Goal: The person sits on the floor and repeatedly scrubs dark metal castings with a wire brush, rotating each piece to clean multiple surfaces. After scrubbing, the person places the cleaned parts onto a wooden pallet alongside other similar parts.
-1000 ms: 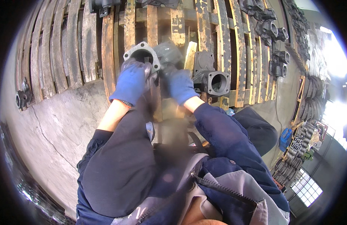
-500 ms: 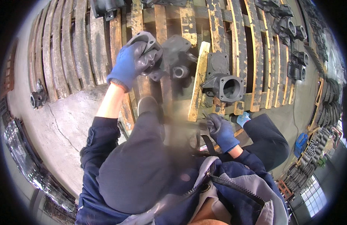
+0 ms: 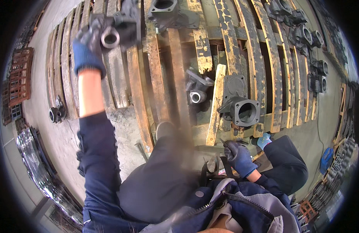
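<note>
My left hand (image 3: 90,42), in a blue glove with a dark coated palm, reaches out to the upper left. Its fingers are closed on a dark grey metal casting (image 3: 127,29) with a round pipe opening, blurred by motion, over the pallet boards. Whether the blurred mass is one casting or two side by side, I cannot tell. Low on the right, my right hand (image 3: 239,157), gloved alike, is curled shut by my knee. A thin dark piece sticks out past its fingers; its kind is hidden.
A flanged casting (image 3: 245,110) stands on the pallet (image 3: 171,66) beside a loose broken slat (image 3: 216,105). A smaller one (image 3: 197,87) sits in a gap between boards. Other castings lie at the top (image 3: 164,13), far right (image 3: 303,35) and left edge (image 3: 58,110).
My left hand has carried a casting from the pallet's middle out to the upper left, my arm stretching. My view has shifted a little. My right hand stays closed by my knee.
</note>
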A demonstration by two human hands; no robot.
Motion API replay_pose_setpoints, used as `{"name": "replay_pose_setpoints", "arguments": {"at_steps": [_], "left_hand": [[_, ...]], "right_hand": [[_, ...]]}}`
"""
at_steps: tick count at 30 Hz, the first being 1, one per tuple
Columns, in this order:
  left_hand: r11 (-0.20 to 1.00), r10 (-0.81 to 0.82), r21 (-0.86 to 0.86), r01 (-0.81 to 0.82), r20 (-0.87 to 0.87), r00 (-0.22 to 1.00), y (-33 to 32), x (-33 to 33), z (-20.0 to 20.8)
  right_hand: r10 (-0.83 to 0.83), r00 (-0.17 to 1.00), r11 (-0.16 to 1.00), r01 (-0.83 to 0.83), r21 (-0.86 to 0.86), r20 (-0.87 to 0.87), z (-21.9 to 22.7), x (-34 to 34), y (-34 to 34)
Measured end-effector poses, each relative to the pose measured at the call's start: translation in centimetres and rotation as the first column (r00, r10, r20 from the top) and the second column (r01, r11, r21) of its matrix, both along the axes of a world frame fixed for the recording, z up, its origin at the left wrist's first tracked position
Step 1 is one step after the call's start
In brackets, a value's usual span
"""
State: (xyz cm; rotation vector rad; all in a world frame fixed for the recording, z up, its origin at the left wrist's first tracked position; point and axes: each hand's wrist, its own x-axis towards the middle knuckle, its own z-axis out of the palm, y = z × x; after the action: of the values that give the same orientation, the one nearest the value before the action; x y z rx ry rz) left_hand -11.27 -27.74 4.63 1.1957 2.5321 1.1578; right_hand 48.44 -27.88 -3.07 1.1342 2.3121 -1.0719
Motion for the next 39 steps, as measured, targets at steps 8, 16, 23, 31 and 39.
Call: {"name": "replay_pose_setpoints", "arguments": {"at_steps": [8, 16, 23, 31, 39], "left_hand": [[0.965, -0.21, -0.223, 0.14, -0.332, 0.92, 11.6, -12.7, -7.1], [0.89, -0.423, -0.367, 0.272, -0.439, 0.793, 15.6, -15.0, -6.2], [0.773, -0.526, -0.628, 0.089, -0.556, 0.644, 13.9, -5.0, -1.5], [0.314, -0.712, -0.837, 0.448, 0.105, 0.694, 16.5, 18.2, -3.3], [0.366, -0.414, -0.734, 0.572, 0.421, 0.807, 5.8, 38.2, -12.7]], "right_hand": [[0.093, 0.995, 0.994, -0.094, -0.048, -0.038, 0.9, -1.2, -0.1], [-0.183, 0.895, 0.923, 0.014, -0.385, -0.407, 5.6, -0.8, 4.1], [-0.761, 0.308, 0.627, 0.578, -0.523, -0.571, 13.1, 2.1, 11.2], [-0.84, -0.057, 0.425, 0.547, -0.721, -0.539, 10.2, 3.9, 13.0], [-0.918, -0.188, 0.214, 0.506, -0.836, -0.349, 6.5, 4.6, 13.2]]}}
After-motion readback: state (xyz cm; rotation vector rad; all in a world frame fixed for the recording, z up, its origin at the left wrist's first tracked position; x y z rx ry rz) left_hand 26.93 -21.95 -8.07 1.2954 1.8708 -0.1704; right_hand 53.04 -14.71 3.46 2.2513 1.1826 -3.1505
